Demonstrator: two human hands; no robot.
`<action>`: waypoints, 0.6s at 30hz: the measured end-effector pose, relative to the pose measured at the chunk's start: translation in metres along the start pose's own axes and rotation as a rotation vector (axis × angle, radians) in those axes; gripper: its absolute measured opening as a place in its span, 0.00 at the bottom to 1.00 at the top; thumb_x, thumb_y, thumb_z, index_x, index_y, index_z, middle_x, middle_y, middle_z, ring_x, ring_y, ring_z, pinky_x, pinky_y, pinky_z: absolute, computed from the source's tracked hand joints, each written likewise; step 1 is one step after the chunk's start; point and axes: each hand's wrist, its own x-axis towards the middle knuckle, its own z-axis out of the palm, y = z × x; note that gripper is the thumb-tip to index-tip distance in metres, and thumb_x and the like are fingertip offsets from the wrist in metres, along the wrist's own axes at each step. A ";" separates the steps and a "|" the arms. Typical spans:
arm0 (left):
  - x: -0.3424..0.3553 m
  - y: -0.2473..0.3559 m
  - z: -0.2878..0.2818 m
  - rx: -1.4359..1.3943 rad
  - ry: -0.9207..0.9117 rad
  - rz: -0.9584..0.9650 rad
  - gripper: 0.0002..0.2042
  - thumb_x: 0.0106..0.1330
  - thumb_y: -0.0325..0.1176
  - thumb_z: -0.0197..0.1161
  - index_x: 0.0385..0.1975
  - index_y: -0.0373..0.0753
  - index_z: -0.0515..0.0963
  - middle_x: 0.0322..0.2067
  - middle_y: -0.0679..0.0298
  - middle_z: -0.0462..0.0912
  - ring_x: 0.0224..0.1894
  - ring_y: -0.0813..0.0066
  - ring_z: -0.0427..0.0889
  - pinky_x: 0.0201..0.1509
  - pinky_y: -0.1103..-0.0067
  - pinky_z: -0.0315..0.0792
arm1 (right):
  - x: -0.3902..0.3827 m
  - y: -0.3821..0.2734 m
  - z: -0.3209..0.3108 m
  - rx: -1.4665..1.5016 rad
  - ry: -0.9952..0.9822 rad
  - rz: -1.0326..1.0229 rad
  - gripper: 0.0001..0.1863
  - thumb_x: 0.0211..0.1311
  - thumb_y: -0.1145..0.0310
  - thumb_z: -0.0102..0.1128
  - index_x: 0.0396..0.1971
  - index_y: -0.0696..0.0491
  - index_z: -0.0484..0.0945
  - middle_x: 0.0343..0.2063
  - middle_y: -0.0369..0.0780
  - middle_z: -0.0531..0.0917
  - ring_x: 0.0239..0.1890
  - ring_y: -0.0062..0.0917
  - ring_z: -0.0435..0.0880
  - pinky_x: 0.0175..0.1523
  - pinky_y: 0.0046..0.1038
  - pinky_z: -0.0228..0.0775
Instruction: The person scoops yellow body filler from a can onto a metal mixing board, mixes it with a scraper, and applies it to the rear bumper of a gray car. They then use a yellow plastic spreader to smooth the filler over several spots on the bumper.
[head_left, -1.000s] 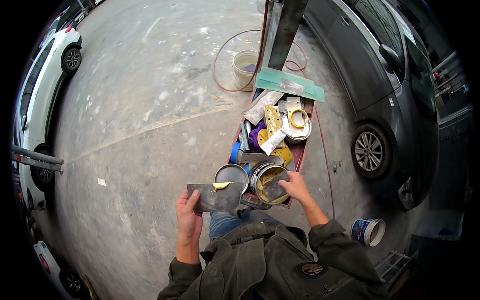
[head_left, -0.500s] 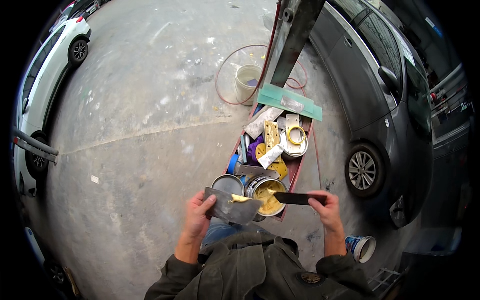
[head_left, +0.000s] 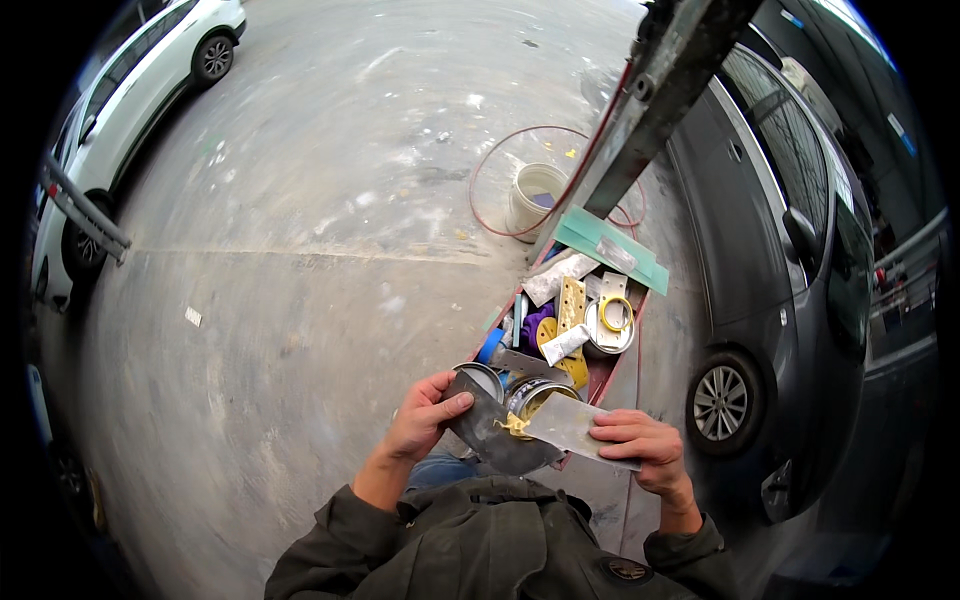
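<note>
My left hand (head_left: pixel 425 420) grips a dark flat spreader (head_left: pixel 492 433) by its upper left corner. My right hand (head_left: pixel 650 450) holds a pale grey flat spreader (head_left: pixel 568 424), fingers over its face and tilted down to the left. The two blades meet over an open tin (head_left: pixel 543 388) of yellow paste, with a yellow lump (head_left: pixel 516 423) where their edges touch. A round lid (head_left: pixel 481 376) lies beside the tin, partly hidden by the dark blade. Both stand at the near end of a red tray (head_left: pixel 606 378) holding several pads, a white tube and tape rolls.
A steel post (head_left: pixel 640 130) rises behind the tray, beside green boards (head_left: pixel 610 247), a white bucket (head_left: pixel 540 180) and a red hose (head_left: pixel 478 176). A dark grey car (head_left: pixel 755 250) stands close on the right; a white car (head_left: pixel 150 75) is at the left, near a metal arm (head_left: pixel 85 210).
The right blade has swung from above the tin's right side to meet the left blade, showing its broad face. The left blade has tilted steeper and moved right. The view has also shifted.
</note>
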 end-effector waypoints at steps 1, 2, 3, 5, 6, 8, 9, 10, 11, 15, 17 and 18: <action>-0.001 0.003 -0.001 -0.005 -0.003 0.019 0.12 0.64 0.27 0.61 0.46 0.34 0.75 0.37 0.66 0.82 0.37 0.81 0.80 0.42 0.83 0.74 | 0.004 -0.001 -0.002 -0.020 -0.017 -0.009 0.10 0.45 0.76 0.65 0.31 0.55 0.85 0.37 0.41 0.86 0.48 0.37 0.82 0.56 0.38 0.68; -0.003 0.006 -0.002 -0.017 0.000 0.041 0.11 0.64 0.27 0.61 0.45 0.34 0.75 0.37 0.66 0.82 0.37 0.81 0.80 0.42 0.83 0.74 | 0.008 -0.002 -0.005 -0.034 -0.023 -0.022 0.09 0.46 0.77 0.66 0.30 0.55 0.84 0.37 0.42 0.86 0.48 0.37 0.82 0.56 0.39 0.68; -0.004 0.009 -0.003 -0.029 -0.001 0.063 0.11 0.64 0.27 0.61 0.45 0.34 0.75 0.37 0.65 0.82 0.37 0.81 0.80 0.42 0.83 0.74 | 0.013 -0.003 -0.008 -0.052 -0.026 -0.035 0.08 0.46 0.77 0.66 0.30 0.55 0.84 0.37 0.43 0.86 0.47 0.37 0.83 0.57 0.40 0.68; -0.008 0.015 -0.005 -0.063 0.015 0.116 0.09 0.64 0.27 0.60 0.43 0.34 0.75 0.37 0.65 0.82 0.37 0.81 0.80 0.42 0.82 0.74 | 0.021 -0.005 -0.008 -0.025 0.015 -0.003 0.09 0.47 0.79 0.65 0.32 0.55 0.84 0.36 0.44 0.86 0.46 0.36 0.83 0.57 0.39 0.68; -0.008 0.017 -0.006 -0.086 0.028 0.146 0.08 0.64 0.27 0.60 0.41 0.34 0.74 0.36 0.64 0.82 0.36 0.80 0.80 0.42 0.81 0.75 | 0.022 -0.005 -0.006 0.015 0.060 0.045 0.10 0.48 0.81 0.64 0.33 0.56 0.84 0.37 0.44 0.86 0.46 0.35 0.83 0.58 0.38 0.68; -0.009 0.023 -0.006 -0.092 0.054 0.195 0.06 0.65 0.27 0.59 0.39 0.34 0.74 0.35 0.63 0.82 0.36 0.79 0.80 0.42 0.81 0.75 | 0.027 -0.008 0.003 0.158 0.180 0.188 0.13 0.52 0.85 0.61 0.39 0.60 0.82 0.38 0.44 0.85 0.43 0.28 0.84 0.56 0.32 0.70; -0.007 0.026 -0.005 -0.077 0.059 0.205 0.06 0.65 0.27 0.59 0.39 0.34 0.74 0.34 0.64 0.82 0.35 0.79 0.80 0.42 0.81 0.75 | 0.026 -0.011 0.008 0.285 0.247 0.266 0.13 0.54 0.85 0.60 0.40 0.61 0.81 0.38 0.44 0.85 0.43 0.27 0.83 0.55 0.30 0.71; -0.006 0.030 -0.004 -0.059 0.066 0.218 0.06 0.65 0.27 0.60 0.38 0.34 0.74 0.34 0.64 0.82 0.35 0.80 0.81 0.42 0.81 0.75 | 0.026 -0.013 0.014 0.416 0.313 0.339 0.12 0.55 0.85 0.60 0.41 0.62 0.80 0.39 0.43 0.85 0.43 0.25 0.83 0.54 0.28 0.72; -0.005 0.034 -0.003 -0.015 0.061 0.237 0.06 0.65 0.28 0.60 0.39 0.34 0.74 0.34 0.64 0.82 0.35 0.80 0.81 0.42 0.81 0.75 | 0.026 -0.014 0.019 0.547 0.379 0.412 0.12 0.56 0.85 0.59 0.42 0.64 0.80 0.39 0.43 0.84 0.42 0.24 0.82 0.53 0.26 0.72; -0.003 0.050 0.001 0.095 0.108 0.308 0.07 0.65 0.28 0.60 0.40 0.33 0.75 0.34 0.65 0.82 0.35 0.81 0.80 0.42 0.83 0.74 | 0.042 -0.015 0.040 0.637 0.361 0.480 0.15 0.54 0.81 0.64 0.43 0.66 0.79 0.38 0.46 0.84 0.41 0.27 0.83 0.51 0.26 0.72; -0.004 0.058 -0.003 0.097 0.146 0.335 0.08 0.65 0.28 0.60 0.40 0.33 0.75 0.34 0.65 0.83 0.35 0.81 0.80 0.42 0.83 0.74 | 0.051 -0.014 0.047 0.618 0.278 0.432 0.14 0.57 0.84 0.60 0.45 0.65 0.78 0.40 0.44 0.83 0.42 0.23 0.81 0.51 0.22 0.73; -0.003 0.062 -0.006 0.075 0.155 0.330 0.08 0.65 0.28 0.60 0.40 0.33 0.75 0.34 0.65 0.83 0.35 0.81 0.80 0.42 0.83 0.74 | 0.057 -0.017 0.051 0.600 0.263 0.437 0.14 0.57 0.83 0.59 0.45 0.65 0.78 0.40 0.44 0.83 0.42 0.23 0.81 0.51 0.22 0.73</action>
